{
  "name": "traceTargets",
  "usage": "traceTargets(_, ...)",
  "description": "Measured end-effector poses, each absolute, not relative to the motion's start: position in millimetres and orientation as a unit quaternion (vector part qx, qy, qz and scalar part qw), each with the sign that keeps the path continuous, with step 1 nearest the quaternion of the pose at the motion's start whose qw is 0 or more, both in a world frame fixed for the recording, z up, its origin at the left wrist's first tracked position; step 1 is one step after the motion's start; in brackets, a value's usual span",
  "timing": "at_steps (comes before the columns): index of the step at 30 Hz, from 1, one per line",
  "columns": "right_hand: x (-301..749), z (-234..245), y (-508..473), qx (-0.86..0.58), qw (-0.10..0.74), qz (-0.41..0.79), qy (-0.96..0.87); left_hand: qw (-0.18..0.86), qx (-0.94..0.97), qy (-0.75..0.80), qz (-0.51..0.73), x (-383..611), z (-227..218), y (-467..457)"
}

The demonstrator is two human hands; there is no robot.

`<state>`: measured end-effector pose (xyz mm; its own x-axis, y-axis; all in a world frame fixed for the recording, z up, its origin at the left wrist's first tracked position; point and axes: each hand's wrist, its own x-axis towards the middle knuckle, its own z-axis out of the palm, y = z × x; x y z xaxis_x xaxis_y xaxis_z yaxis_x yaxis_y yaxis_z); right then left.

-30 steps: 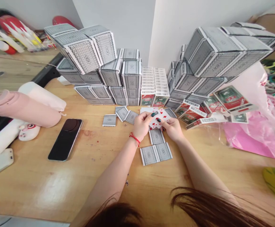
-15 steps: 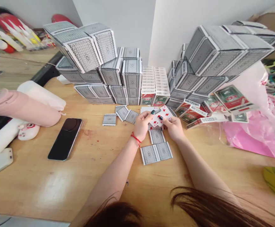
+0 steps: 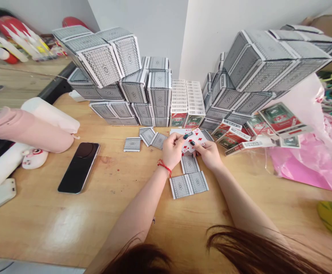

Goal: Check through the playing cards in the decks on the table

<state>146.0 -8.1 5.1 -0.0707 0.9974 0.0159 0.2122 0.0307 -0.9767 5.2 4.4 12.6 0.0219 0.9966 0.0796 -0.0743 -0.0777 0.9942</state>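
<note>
Red-suited playing cards [image 3: 191, 140] are pinched by the fingers [image 3: 180, 140] of the left hand [image 3: 171, 151] and right hand [image 3: 208, 154], just above face-down cards [image 3: 189, 164] on the wooden worktop [image 3: 120, 198].

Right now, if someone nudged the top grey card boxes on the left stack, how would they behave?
They would probably tip or slide fairly easily: the top boxes rest unfastened on lower boxes, several layers up. They look light for their size, and their smooth faces likely give little grip, though the crisp corners suggest they keep their shape.

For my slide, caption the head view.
Left hand and right hand hold diamond playing cards above grey-backed cards on a wooden table.
</note>
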Motion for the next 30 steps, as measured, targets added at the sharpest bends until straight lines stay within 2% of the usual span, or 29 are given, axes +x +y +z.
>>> traceTargets(5, 143.2, 7.6, -9.2, -0.530, 0.434, 0.450, -0.574, 0.466, 0.518, 0.466, 0.545, 7.5, 15.9, 2.3)
traceTargets(16, 140.6, 7.3, -10.0, -0.569, 0.470, 0.425, -0.524, 0.488, 0.503, 0.476, 0.531, 8.7, 10.3, 3.9)
traceTargets(25, 140.1, 2.6, -9.4, -0.588, 0.480, 0.407, -0.508, 0.383, 0.557, 0.520, 0.522, 8.8, 10.7, 0.5)
traceTargets(30, 141.7, 0.0, -8.7, -0.584, 0.506, 0.399, -0.494, 0.412, 0.559, 0.509, 0.509, 9.4, 7.9, 2.5)
